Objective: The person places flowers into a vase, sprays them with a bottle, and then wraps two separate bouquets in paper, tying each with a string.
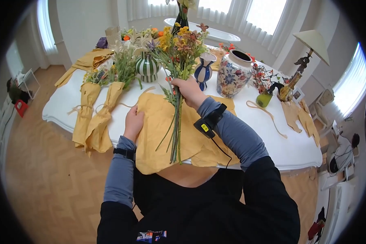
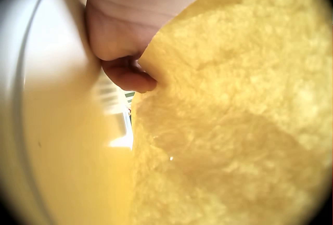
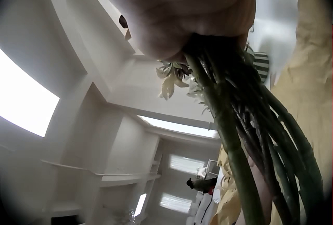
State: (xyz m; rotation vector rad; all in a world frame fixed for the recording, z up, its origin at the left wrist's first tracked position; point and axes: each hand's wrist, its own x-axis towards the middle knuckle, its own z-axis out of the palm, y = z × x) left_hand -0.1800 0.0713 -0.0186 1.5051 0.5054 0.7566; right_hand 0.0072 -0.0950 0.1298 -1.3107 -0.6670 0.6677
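A bouquet of yellow, mauve and pink flowers (image 1: pixel 182 44) stands upright in my right hand (image 1: pixel 188 90), which grips it round the stems (image 1: pixel 176 130). In the right wrist view the right hand (image 3: pixel 192 14) closes round thick green stems (image 3: pixel 223 116). Beneath the stems lies a sheet of yellow wrapping paper (image 1: pixel 158 134). At its left edge my left hand (image 1: pixel 133 123) pinches the paper; in the left wrist view, the curled fingers of the left hand (image 2: pixel 130 43) hold the edge of the paper (image 2: pixel 234 105).
Two wrapped bouquets (image 1: pixel 85 110) lie on the white table (image 1: pixel 57 103) at the left. Behind the paper stand a green-striped vase (image 1: pixel 147 68), a blue-striped vase (image 1: pixel 204 72) and a floral vase (image 1: pixel 234 75). To the right are a ribbon (image 1: pixel 268 116), a green bottle (image 1: pixel 264 99) and a lamp (image 1: pixel 313 42).
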